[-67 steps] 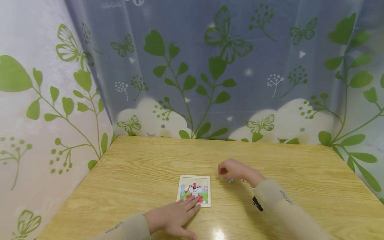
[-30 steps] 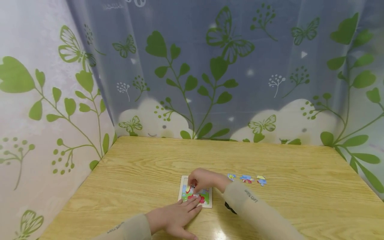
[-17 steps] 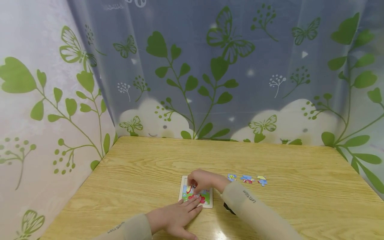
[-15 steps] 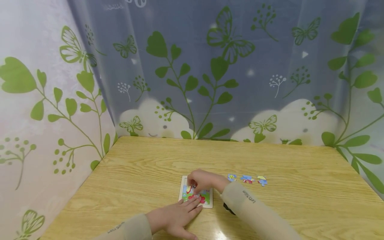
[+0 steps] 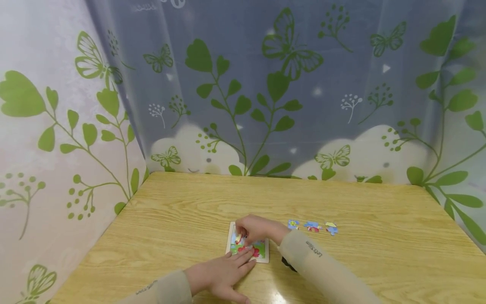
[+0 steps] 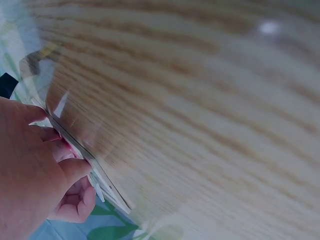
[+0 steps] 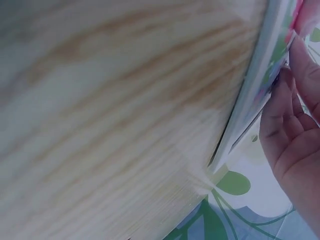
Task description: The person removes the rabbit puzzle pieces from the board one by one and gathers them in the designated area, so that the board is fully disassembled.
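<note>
A square jigsaw puzzle board with a pale frame lies flat on the table, its picture showing red, green and blue. Fingers outstretched, my left hand rests on the board's near edge and lower picture. My right hand is over the board's upper part, thumb and fingers curled down and pinching a puzzle piece, mostly hidden by the fingers. The right wrist view has the right hand with its fingertips at the board's surface. In the left wrist view, the left hand lies along the board's edge.
Three loose spots of puzzle pieces lie right of the board: a blue and yellow piece, a blue and red one and a yellow and blue one. The wooden table meets a patterned curtain at the back.
My right hand has moved left from beside the loose pieces to over the board, then shifted slightly left there. My left hand has stayed on the board.
</note>
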### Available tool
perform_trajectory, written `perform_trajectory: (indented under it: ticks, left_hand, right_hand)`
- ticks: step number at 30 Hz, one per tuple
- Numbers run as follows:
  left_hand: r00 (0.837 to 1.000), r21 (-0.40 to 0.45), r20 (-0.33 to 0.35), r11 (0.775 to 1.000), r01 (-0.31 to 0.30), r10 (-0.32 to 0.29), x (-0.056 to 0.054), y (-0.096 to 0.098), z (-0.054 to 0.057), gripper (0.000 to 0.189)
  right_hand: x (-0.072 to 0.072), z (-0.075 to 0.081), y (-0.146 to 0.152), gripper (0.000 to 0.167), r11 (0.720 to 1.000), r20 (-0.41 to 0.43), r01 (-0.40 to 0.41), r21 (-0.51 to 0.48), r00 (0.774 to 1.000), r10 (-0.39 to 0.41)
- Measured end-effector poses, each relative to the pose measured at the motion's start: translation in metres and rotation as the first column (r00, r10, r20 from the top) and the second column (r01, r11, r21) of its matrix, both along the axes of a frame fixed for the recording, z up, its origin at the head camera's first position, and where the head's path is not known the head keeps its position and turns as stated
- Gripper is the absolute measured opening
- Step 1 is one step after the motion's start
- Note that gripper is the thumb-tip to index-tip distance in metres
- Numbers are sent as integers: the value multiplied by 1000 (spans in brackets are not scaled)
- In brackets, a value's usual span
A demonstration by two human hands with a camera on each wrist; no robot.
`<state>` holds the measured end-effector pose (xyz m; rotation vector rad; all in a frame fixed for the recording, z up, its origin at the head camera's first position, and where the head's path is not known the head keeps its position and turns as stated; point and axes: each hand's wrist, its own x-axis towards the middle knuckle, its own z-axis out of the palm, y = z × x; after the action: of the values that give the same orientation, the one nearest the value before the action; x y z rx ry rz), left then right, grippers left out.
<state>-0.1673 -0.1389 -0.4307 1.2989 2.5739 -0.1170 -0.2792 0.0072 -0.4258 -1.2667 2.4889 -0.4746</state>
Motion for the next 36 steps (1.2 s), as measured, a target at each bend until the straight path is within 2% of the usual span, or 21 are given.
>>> perform_trajectory:
  ticks: [6, 14, 18, 26, 31, 36]
  left_hand:
    - [1000, -7, 20, 1000, -6, 6, 0, 1, 0, 86]
    - [1000, -12, 23, 1000, -10, 10, -1, 1, 0, 86]
    - [1000, -13, 28, 1000, -12, 13, -1, 0, 0, 86]
    - [999, -13, 28, 1000, -17, 17, -1, 1, 1, 87]
    - [999, -14, 31, 1000, -17, 17, -1, 1, 2, 86]
    - [999, -21, 42, 1000, -17, 18, -1, 1, 1, 86]
  right_hand:
    - [-1, 0, 1, 24, 1000, 16, 7, 2, 1000, -7]
    - [-2, 1, 3, 24, 999, 87, 27, -20, 996, -25]
    - [-2, 4, 3, 17, 999, 127, 39, -35, 991, -34]
    - [-4, 5, 3, 8, 998, 104, 21, -56, 994, -15]
    - [-4, 3, 2, 8, 997, 121, 30, -71, 992, -21]
    - [-2, 2, 2, 10, 995, 178, 52, -88, 983, -36]
